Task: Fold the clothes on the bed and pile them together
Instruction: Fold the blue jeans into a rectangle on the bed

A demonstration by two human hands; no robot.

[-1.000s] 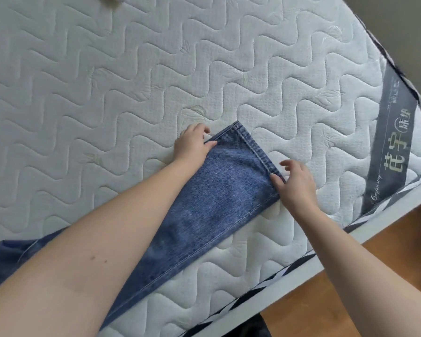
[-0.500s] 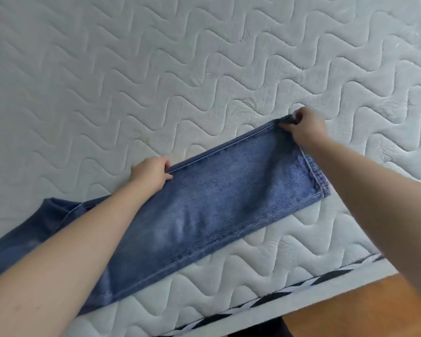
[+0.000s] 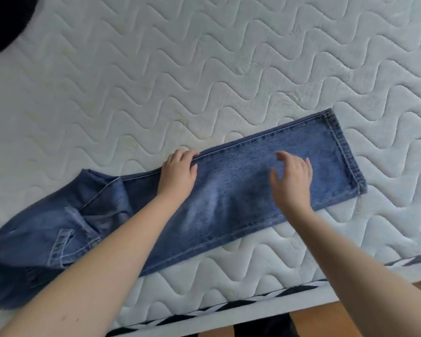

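Observation:
A pair of blue jeans [image 3: 241, 203] lies along the near side of the white quilted mattress [image 3: 204, 69]. Its legs are stacked flat, with the hem at the right and the waist bunched at the left. My left hand [image 3: 178, 173] grips the far seam of the legs about halfway along, fingers over the edge and thumb on top. My right hand [image 3: 292, 181] is over the lower leg, a little short of the hem, with fingers spread and straight, slightly blurred. It holds nothing.
A dark object [image 3: 0, 20] shows at the top left corner. The mattress edge with black-and-white trim [image 3: 253, 302] runs along the bottom, and wooden floor [image 3: 326, 322] lies beyond it.
My right hand has let go of the far hem corner and moved left over the leg. My left hand stays on the far seam. The legs now lie straighter.

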